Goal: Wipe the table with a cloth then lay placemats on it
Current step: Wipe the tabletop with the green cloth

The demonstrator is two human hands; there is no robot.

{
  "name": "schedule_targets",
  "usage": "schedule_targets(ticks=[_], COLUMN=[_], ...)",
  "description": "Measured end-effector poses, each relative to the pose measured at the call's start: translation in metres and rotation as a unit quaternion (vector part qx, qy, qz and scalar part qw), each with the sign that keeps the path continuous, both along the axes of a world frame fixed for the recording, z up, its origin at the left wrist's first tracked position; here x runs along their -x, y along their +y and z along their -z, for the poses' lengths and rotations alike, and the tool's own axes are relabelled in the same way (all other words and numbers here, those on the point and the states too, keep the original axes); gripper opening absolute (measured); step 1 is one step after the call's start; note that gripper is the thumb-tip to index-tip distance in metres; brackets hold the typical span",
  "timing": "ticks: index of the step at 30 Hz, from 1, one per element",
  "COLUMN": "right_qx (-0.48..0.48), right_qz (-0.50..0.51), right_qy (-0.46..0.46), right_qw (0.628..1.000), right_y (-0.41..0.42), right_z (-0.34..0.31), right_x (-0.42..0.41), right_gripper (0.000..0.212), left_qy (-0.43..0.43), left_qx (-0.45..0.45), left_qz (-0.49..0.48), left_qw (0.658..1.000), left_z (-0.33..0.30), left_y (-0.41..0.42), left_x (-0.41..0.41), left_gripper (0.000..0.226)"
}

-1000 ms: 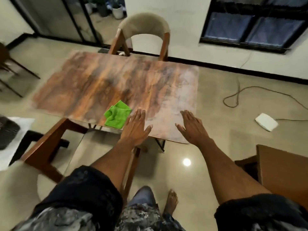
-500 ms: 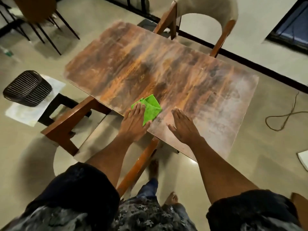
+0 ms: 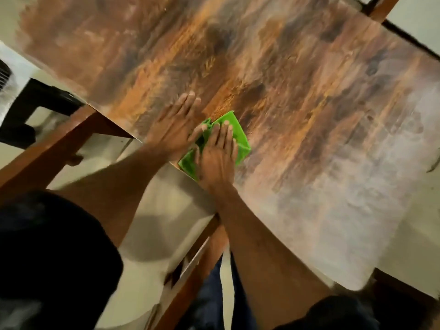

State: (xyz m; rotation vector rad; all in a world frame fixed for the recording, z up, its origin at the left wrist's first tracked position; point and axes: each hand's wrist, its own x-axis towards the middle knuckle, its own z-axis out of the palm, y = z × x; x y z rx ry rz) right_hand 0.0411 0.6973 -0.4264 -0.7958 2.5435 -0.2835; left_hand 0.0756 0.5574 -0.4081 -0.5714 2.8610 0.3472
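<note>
Your right hand lies flat on the green cloth, fingers straight and held close together, pressing it to the table. The cloth sits at the near edge of the table, with one corner right at the rim, just beyond your wrist. It is a folded, roughly four-sided piece, and its long axis runs from that near-edge corner diagonally away from you and to the right, toward the middle of the wood-grain top. The far corner points up and away from your fingertips, and a bunched fold stands up on its left side.

Your left hand is flat too, fingers straight and close together, pointing away across the table. It is motion-blurred, so you cannot tell whether the palm bears on the wood or floats just over it. Its thumb side is against the cloth's bunched left edge.

Both forearms cross the near rim of the table. Below it show a wooden chair frame and pale floor.
</note>
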Motion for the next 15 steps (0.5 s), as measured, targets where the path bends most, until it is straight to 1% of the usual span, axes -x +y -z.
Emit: schedule_targets(ticks=[3, 5, 8, 10, 13, 15], right_qx=[0.013, 0.028, 0.049, 0.058, 0.049, 0.046], right_qz=[0.121, 0.155, 0.147, 0.121, 0.079, 0.069], right_qy=[0.060, 0.109, 0.170, 0.197, 0.228, 0.251], right_qw=[0.991, 0.982, 0.973, 0.971, 0.969, 0.964], right_y=[-0.031, -0.036, -0.034, -0.035, -0.044, -0.048], right_z=[0.038, 0.049, 0.061, 0.066, 0.071, 0.072], right_x=[-0.014, -0.020, -0.015, 0.011, 0.062, 0.082], right_gripper=[0.080, 0.079, 0.077, 0.077, 0.076, 0.075], left_qy=[0.042, 0.064, 0.076, 0.091, 0.107, 0.110], left_qx=[-0.001, 0.001, 0.008, 0.010, 0.021, 0.021], left_qz=[0.022, 0.031, 0.026, 0.038, 0.042, 0.038], left_qw=[0.999, 0.997, 0.997, 0.995, 0.993, 0.993], left_z=[0.035, 0.052, 0.067, 0.073, 0.078, 0.077], left_y=[-0.031, -0.044, -0.057, -0.058, -0.060, -0.058], left_x=[0.021, 0.026, 0.024, 0.020, 0.015, 0.015], left_gripper=[0.069, 0.066, 0.062, 0.062, 0.061, 0.061])
